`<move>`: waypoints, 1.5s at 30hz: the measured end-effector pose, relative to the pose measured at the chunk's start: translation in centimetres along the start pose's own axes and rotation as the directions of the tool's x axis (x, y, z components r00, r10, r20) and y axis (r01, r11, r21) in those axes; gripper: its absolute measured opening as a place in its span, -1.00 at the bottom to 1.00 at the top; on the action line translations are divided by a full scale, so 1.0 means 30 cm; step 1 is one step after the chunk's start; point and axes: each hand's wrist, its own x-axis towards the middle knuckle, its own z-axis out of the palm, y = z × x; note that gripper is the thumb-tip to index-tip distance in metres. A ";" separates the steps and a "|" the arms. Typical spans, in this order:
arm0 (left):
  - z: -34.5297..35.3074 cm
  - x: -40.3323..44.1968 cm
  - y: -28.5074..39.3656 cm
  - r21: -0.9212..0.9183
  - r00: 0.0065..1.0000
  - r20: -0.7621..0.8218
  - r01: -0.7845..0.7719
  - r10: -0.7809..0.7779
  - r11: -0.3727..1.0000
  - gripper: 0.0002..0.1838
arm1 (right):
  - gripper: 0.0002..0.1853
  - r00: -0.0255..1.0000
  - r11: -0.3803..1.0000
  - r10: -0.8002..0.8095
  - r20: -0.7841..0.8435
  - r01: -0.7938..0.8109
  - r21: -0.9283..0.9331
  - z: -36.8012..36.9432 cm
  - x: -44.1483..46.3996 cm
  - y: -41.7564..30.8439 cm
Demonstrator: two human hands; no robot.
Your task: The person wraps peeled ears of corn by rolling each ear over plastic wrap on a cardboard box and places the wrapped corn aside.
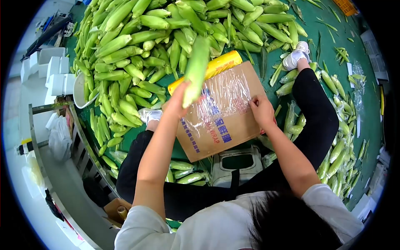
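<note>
Corn ear (197,71) blurred, clamped in left hand (178,100); right hand (261,111) at film (227,91) edge, cannot tell if closed.

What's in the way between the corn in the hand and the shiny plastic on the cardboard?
Nothing that I can see. The left hand holds the corn with its near end over the plastic film on the cardboard; the right hand is off to the side.
</note>
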 end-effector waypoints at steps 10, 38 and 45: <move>0.002 -0.086 -0.243 0.871 0.728 0.489 -0.386 0.480 -0.303 -0.27 | -0.62 0.712 0.725 -0.689 0.139 0.683 0.093 0.037 0.091 -0.217; -0.117 0.040 -0.109 0.940 0.996 0.063 -0.079 -0.058 -0.333 -0.57 | -0.53 0.421 0.358 -0.888 0.183 0.885 -0.299 0.176 0.138 -0.257; -0.098 0.159 0.221 0.994 0.852 -0.107 0.081 0.513 0.072 -0.39 | -0.34 0.531 0.468 -0.699 0.478 0.846 -0.256 0.243 0.124 -0.431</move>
